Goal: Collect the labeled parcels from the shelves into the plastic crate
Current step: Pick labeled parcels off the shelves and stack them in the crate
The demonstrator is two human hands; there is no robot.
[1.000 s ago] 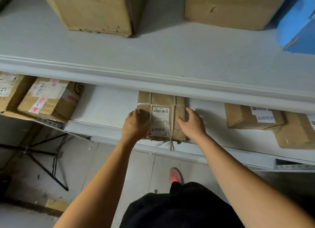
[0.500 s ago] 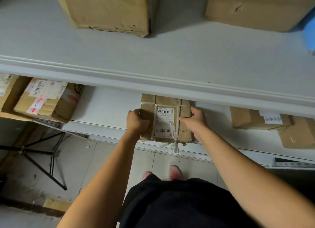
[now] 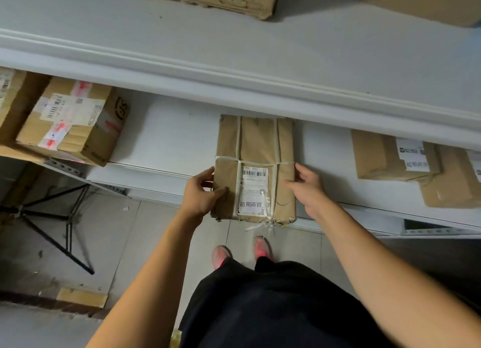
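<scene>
One flat brown paper-wrapped parcel [image 3: 256, 144]: my left hand [image 3: 200, 192] pinches its edge; my slack-fingered right hand [image 3: 308, 190] should clamp opposite.

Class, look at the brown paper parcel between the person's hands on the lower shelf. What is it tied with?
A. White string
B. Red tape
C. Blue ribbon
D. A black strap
A: white string runs lengthwise and across the parcel, and its loose ends hang off the near edge.
</scene>
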